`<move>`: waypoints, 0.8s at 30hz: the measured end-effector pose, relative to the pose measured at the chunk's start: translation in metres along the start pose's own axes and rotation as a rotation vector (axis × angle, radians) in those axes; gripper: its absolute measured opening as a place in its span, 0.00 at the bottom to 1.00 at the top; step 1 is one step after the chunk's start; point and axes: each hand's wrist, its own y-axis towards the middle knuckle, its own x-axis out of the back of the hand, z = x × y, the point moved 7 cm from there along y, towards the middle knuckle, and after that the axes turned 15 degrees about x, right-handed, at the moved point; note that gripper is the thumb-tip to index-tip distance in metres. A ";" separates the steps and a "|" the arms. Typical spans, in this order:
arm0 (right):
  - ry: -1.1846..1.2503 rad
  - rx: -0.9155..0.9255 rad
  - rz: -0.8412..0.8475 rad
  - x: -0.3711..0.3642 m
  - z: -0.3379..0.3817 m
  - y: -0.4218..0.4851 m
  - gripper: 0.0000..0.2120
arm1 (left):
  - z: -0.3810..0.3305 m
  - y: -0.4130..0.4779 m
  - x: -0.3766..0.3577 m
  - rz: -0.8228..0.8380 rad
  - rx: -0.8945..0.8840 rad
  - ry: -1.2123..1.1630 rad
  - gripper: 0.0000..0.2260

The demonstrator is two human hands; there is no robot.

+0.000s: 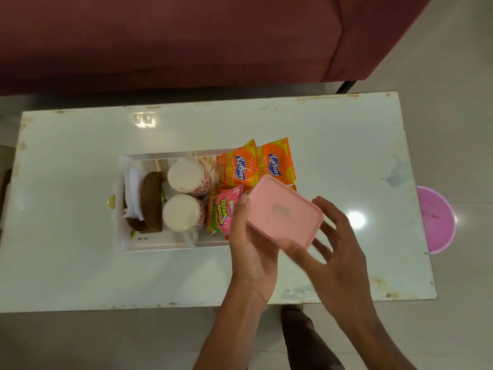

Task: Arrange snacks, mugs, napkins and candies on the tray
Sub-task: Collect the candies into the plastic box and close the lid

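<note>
A white tray (pixel 160 243) sits on the white table (pixel 333 161). It holds white napkins (pixel 132 182) in a brown woven holder (pixel 152 198), two patterned mugs (pixel 188 177) (pixel 182 212), two orange snack packets (pixel 240 166) (pixel 276 161) and a pink snack packet (pixel 222 209). Over the tray's right end a pink lidded box (pixel 282 212) is held tilted. My left hand (pixel 249 244) grips it from below, thumb at its left edge. My right hand (pixel 338 236) is at the box's right side with fingers spread, fingertips under its lower corner.
A maroon sofa (pixel 186 36) stands beyond the table's far edge. A pink round tub (pixel 437 220) sits on the floor past the table's right edge. My trouser leg and foot (pixel 301 335) show below the near edge.
</note>
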 end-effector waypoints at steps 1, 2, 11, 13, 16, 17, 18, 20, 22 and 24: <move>0.080 -0.069 -0.003 -0.002 -0.002 0.000 0.37 | -0.002 -0.002 0.001 0.005 -0.016 -0.011 0.18; 0.150 -0.101 0.005 -0.005 -0.001 0.000 0.30 | -0.004 -0.004 0.003 0.009 -0.038 -0.021 0.16; 0.204 -0.082 0.131 0.011 0.009 0.016 0.20 | -0.055 -0.020 0.024 0.064 -0.075 0.549 0.33; 0.200 -0.097 0.183 0.009 0.008 0.017 0.20 | -0.061 -0.024 0.028 0.066 -0.071 0.680 0.29; 0.229 -0.112 0.155 0.001 0.006 0.012 0.20 | -0.065 -0.029 0.028 0.023 -0.130 0.758 0.17; 0.247 -0.122 0.128 -0.002 0.005 0.010 0.20 | -0.065 -0.029 0.030 0.006 -0.158 0.753 0.14; 0.264 -0.136 0.093 -0.005 0.004 0.007 0.20 | -0.066 -0.030 0.031 -0.009 -0.181 0.740 0.13; 0.304 -0.166 0.021 -0.010 0.002 0.003 0.21 | -0.066 -0.032 0.032 -0.021 -0.195 0.700 0.11; 0.305 -0.186 -0.024 -0.014 0.002 0.003 0.21 | -0.064 -0.032 0.034 -0.040 -0.193 0.658 0.12; 0.265 -0.188 -0.064 -0.016 0.002 0.005 0.22 | -0.061 -0.031 0.036 -0.085 -0.196 0.623 0.13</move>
